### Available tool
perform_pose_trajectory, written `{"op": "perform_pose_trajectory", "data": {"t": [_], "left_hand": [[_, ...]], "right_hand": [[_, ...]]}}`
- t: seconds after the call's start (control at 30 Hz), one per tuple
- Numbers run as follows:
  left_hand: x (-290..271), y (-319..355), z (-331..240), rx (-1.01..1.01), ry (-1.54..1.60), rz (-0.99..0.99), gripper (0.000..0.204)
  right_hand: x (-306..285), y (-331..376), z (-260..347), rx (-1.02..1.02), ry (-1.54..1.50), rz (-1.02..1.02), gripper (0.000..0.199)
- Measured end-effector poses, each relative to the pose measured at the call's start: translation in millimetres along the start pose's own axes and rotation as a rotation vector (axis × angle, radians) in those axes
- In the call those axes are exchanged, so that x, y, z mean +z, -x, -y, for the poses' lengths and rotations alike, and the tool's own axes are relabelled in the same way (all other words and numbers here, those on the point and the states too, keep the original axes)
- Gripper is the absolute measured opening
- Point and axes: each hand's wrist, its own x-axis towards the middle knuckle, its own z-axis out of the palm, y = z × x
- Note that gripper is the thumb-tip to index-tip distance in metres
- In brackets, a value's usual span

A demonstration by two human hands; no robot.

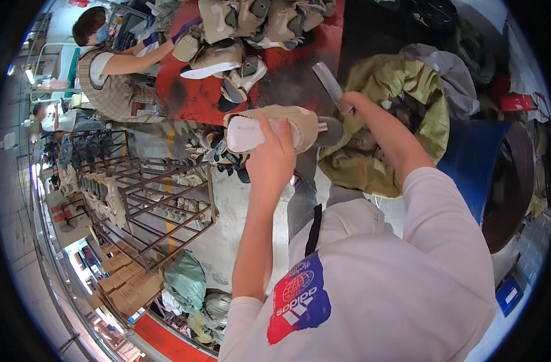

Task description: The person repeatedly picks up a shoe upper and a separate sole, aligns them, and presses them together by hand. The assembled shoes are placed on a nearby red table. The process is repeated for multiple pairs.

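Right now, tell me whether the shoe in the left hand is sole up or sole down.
Sole up: the shoe lies sideways, its white sole facing the camera, with the left hand gripping it from below.

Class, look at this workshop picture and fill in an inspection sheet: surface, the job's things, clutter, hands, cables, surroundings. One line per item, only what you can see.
Surface: red worktable, worn dark in patches, loaded with shoes.
Job's things: tan shoe with a white sole, held sole towards the camera; flat metal tool sticking up by the right hand.
Clutter: pile of tan shoes on the table; olive sack lying open beside it.
Hands: left hand grips the shoe; right hand closed at the shoe's far end by the tool.
Cables: nothing seen.
Surroundings: metal rack with shoe parts, cardboard boxes, blue drum, a co-worker at the table.
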Motion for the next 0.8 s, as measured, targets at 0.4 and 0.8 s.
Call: {"op": "perform_pose_trajectory", "data": {"t": [0.4,0.8], "left_hand": [[4,1,19,0.767,0.036,-0.519,0.073],[12,-59,51,0.472,1.513,0.014,0.028]], "right_hand": [[-23,307,-102,-0.296,0.239,-0.494,0.036],[-39,392,-40,-0.216,0.608,-0.253,0.024]]}}
